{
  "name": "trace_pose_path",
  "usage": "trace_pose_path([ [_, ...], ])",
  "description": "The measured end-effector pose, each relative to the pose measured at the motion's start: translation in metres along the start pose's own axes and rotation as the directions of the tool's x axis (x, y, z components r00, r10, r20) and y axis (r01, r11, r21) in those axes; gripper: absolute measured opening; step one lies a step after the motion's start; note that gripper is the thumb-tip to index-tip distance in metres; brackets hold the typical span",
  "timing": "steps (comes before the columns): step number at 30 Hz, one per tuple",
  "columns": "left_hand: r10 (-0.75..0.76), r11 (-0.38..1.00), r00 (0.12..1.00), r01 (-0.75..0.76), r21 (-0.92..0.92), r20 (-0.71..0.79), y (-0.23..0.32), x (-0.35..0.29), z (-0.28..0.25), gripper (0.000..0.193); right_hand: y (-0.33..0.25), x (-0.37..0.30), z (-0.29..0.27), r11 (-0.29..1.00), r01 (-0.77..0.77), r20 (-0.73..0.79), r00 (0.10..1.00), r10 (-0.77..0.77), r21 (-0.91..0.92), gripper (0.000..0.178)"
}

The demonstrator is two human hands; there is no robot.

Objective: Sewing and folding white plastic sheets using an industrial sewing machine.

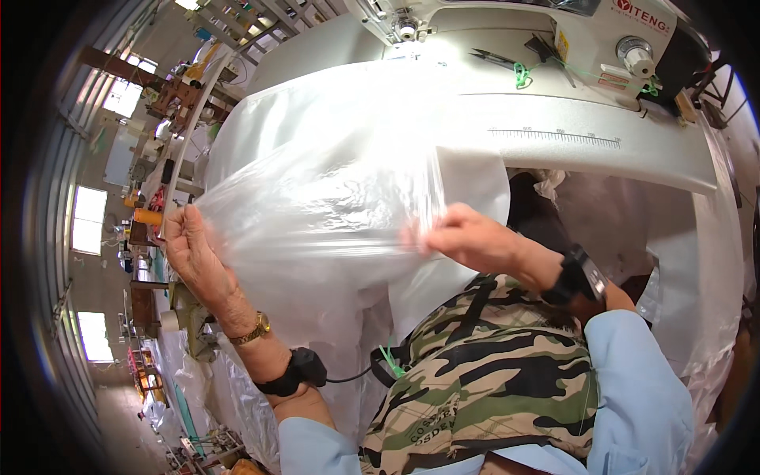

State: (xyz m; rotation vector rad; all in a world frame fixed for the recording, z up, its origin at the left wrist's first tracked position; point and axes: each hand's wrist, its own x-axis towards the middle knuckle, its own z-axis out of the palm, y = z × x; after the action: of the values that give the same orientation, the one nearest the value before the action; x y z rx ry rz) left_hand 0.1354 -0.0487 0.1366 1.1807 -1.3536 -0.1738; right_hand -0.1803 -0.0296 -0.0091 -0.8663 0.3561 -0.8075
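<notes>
A large clear plastic sheet (pixel 332 182) lies over the front of the sewing table and is drawn taut between my two hands. At its left edge my left hand (pixel 192 245) is closed on the plastic, fingers pinched together. My right hand (pixel 475 240) is also closed on the sheet, to the right and nearer my body; its fingertips are blurred by motion. The far part of the plastic runs up to the needle area of a sewing machine (pixel 406 30), where bright glare washes out its edge. Below my hands, more loose plastic hangs down.
Dark thread snips (pixel 492 58) with green cord lie on the table right of the needle. A ruler scale (pixel 554 136) marks the table's front edge. The machine's handwheel (pixel 636 57) stands at the far right. An orange thread cone (pixel 148 216) is at left among other equipment.
</notes>
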Motion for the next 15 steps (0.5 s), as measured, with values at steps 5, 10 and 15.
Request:
trace_pose_path([
  [5, -0.112, 0.992, 0.993, 0.114, 0.053, -0.026, -0.011, -0.016, -0.006, 0.020, 0.045, -0.032, -0.032, 0.944, -0.261, 0.060, 0.959, 0.278, -0.203, 0.029],
  [10, 0.022, 1.000, 0.993, -0.024, 0.017, 0.114, 0.035, -0.061, -0.007, 0.017, 0.053, -0.008, -0.031, 0.288, -0.146, -0.113, 0.985, 0.129, -0.947, 0.018],
  [15, 0.014, 1.000, 0.819, -0.017, 0.000, 0.573, 0.077, -0.114, 0.012, 0.015, -0.017, 0.007, -0.021, 0.247, 0.026, -0.151, 0.728, -0.668, -0.969, 0.014],
])
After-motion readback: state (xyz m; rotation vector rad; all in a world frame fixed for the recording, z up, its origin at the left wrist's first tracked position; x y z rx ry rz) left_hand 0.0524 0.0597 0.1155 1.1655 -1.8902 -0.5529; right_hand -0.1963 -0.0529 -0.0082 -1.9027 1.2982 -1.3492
